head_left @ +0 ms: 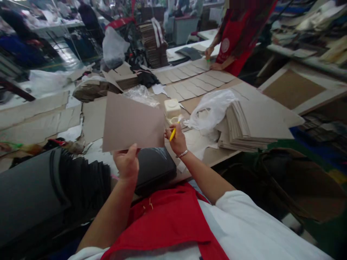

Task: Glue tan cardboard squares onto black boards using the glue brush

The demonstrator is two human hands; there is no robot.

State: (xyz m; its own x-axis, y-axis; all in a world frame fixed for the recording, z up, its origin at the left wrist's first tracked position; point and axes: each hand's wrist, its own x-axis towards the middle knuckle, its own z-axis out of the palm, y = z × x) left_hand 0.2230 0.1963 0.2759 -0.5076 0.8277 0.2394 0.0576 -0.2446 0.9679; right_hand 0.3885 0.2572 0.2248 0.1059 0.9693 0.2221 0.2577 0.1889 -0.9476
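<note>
My left hand grips the lower edge of a flat grey-brown cardboard sheet, thumb on top, holding it tilted above the table. In my right hand is a slim yellow-handled brush, its pale end pointing up and away. That hand is beside the sheet's right edge, just in front of a small cream-coloured open pot. Behind the pot sits a cream plastic container. Below the sheet lies a stack of dark padded pieces, partly hidden by the sheet and my left hand.
Stacked card pieces and a white plastic bag lie to the right. Dark sheets are piled at left. Rows of card cover the far table, where a co-worker in a red apron handles them.
</note>
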